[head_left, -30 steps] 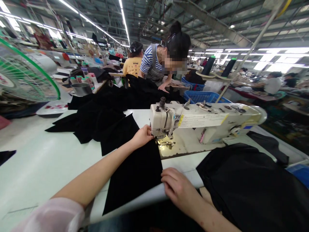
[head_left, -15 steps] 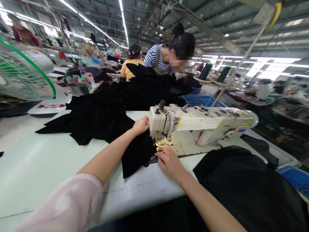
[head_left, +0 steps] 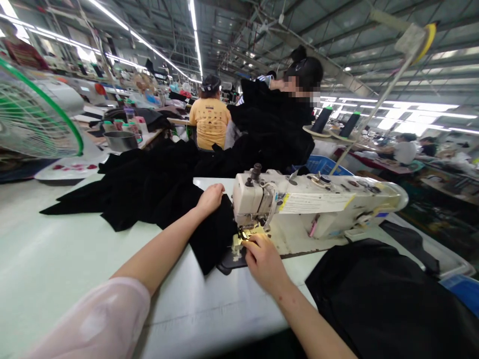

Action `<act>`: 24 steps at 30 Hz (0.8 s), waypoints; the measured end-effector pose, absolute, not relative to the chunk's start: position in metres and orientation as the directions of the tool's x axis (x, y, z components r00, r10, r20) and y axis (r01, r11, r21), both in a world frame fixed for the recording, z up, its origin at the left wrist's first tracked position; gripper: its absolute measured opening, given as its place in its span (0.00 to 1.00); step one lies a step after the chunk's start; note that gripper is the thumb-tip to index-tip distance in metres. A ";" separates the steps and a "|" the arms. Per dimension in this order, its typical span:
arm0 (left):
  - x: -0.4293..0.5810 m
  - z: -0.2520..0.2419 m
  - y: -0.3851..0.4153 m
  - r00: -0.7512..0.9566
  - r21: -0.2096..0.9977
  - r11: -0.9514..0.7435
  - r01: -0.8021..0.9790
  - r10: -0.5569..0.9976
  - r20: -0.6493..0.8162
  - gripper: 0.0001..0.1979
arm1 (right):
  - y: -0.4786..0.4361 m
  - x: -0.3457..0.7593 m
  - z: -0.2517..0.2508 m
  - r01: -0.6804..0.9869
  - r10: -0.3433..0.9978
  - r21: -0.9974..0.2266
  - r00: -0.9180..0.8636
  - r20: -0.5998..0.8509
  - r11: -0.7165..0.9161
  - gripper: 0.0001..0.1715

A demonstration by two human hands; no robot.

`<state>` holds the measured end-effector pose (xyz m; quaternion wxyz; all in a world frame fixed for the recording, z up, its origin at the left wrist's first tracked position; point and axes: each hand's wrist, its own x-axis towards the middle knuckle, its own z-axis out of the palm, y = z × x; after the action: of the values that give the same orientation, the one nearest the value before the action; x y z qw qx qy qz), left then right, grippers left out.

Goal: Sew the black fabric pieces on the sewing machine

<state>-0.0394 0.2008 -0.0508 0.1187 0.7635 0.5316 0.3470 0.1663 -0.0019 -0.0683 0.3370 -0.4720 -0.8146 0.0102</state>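
Note:
My left hand (head_left: 210, 197) is closed on the bunched black fabric (head_left: 164, 194) just left of the white sewing machine (head_left: 310, 202). My right hand (head_left: 264, 259) rests with curled fingers at the needle plate (head_left: 250, 232) under the machine's head, its fingertips on the fabric edge there. The fabric spreads in a dark heap to the left across the pale table (head_left: 56, 259). What my right fingers pinch is hidden by the hand.
A second black cloth pile (head_left: 389, 299) lies at the lower right. A green fan (head_left: 33, 119) stands at the far left. A person across the table lifts dark fabric (head_left: 273, 129); another in a yellow shirt (head_left: 210, 119) sits behind. A blue basket (head_left: 325, 164) stands behind the machine.
The flat fabric panel has been pulled up and bunched at the machine. My right hand moved from the table's front edge to the needle plate. The person opposite lifted black fabric.

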 end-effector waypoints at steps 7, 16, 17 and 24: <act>-0.081 -0.053 0.174 0.180 0.498 -0.440 0.747 0.855 0.486 0.07 | -0.001 0.168 -0.073 0.734 0.756 -0.354 -0.322 0.570 0.580 0.15; -0.087 -0.051 0.160 0.074 0.578 -0.442 0.685 0.832 0.549 0.07 | -0.002 0.168 -0.073 0.739 0.756 -0.346 -0.326 0.568 0.578 0.16; -0.087 -0.051 0.160 0.069 0.588 -0.444 0.676 0.833 0.550 0.07 | -0.002 0.168 -0.073 0.741 0.756 -0.344 -0.324 0.569 0.576 0.16; -0.091 -0.048 0.160 0.063 0.624 -0.436 0.649 0.848 0.526 0.08 | -0.004 0.165 -0.076 0.731 0.738 -0.325 -0.349 0.577 0.600 0.17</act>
<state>-0.0907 0.1601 -0.0478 0.1116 0.7205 0.5194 0.4456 0.1647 -0.0040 -0.0761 0.3543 -0.4473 -0.8212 0.0052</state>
